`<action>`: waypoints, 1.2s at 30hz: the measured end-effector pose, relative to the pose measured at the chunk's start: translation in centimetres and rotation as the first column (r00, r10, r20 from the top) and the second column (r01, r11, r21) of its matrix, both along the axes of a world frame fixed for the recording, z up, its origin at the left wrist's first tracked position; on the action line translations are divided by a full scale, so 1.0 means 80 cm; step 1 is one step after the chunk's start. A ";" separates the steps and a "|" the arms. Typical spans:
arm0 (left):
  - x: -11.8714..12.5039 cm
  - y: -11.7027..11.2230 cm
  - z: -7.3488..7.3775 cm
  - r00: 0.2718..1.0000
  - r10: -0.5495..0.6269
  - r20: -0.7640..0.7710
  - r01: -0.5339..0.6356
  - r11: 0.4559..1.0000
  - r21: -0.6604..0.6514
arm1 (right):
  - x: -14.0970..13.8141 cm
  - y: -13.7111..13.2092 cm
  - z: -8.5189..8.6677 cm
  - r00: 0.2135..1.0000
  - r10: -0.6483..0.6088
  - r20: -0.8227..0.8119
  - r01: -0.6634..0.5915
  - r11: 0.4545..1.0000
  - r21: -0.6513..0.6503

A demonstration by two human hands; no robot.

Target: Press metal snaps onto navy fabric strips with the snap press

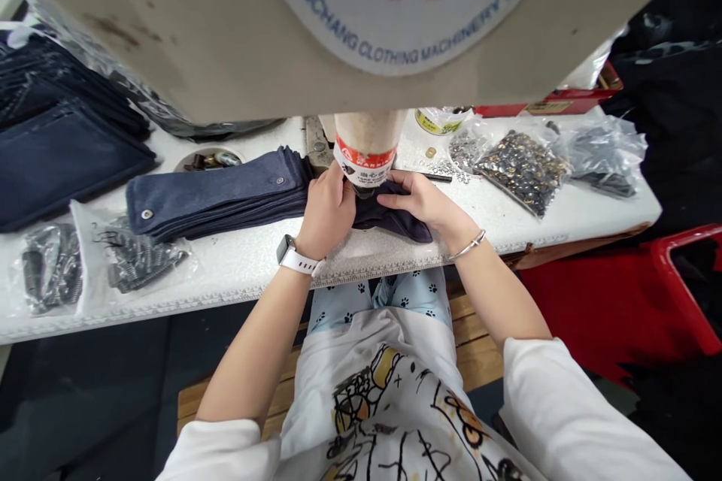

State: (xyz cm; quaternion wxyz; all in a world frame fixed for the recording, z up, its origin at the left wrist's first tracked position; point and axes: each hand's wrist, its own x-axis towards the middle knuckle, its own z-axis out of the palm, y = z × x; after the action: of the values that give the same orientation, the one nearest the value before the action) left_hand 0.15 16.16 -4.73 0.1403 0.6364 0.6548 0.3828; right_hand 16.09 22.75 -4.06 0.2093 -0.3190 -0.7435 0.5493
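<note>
Under the snap press's lower head (366, 150), which bears a red warning label, lies a dark navy cloth piece (389, 219). My left hand (327, 214) is closed at the cloth's left side, fingertips close beneath the head and partly hidden by it. From the right, my right hand (423, 203) holds the cloth's far edge between thumb and fingers. Left of my left hand lies a stack of navy cloth strips (226, 192) with metal snaps on the top one. The exact spot under the head is hidden.
The press body (197, 37) blocks the upper view. On the white table (237, 259) lie a bag of small metal parts (524, 169), bags of dark parts (141, 255), a dish of metal pieces (211, 159) and navy cloth pouches (68, 158). A red chair (609, 301) stands at right.
</note>
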 end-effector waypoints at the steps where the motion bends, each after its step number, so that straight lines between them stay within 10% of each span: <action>1: 0.000 0.000 0.000 1.000 -0.004 0.012 0.004 1.000 -0.006 | 0.000 0.000 0.000 1.000 -0.003 0.000 0.003 1.000 0.005; 36: 0.002 0.001 -0.015 0.995 0.082 -0.053 -0.079 0.995 0.061 | -0.009 -0.023 0.007 0.978 -0.156 0.137 0.115 0.957 0.266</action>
State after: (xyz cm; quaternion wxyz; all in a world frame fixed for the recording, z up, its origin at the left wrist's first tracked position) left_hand 0.29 16.23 -5.92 0.0877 0.6237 0.6719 0.3896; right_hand 15.36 20.89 -3.52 0.2272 -0.3816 -0.7986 0.4062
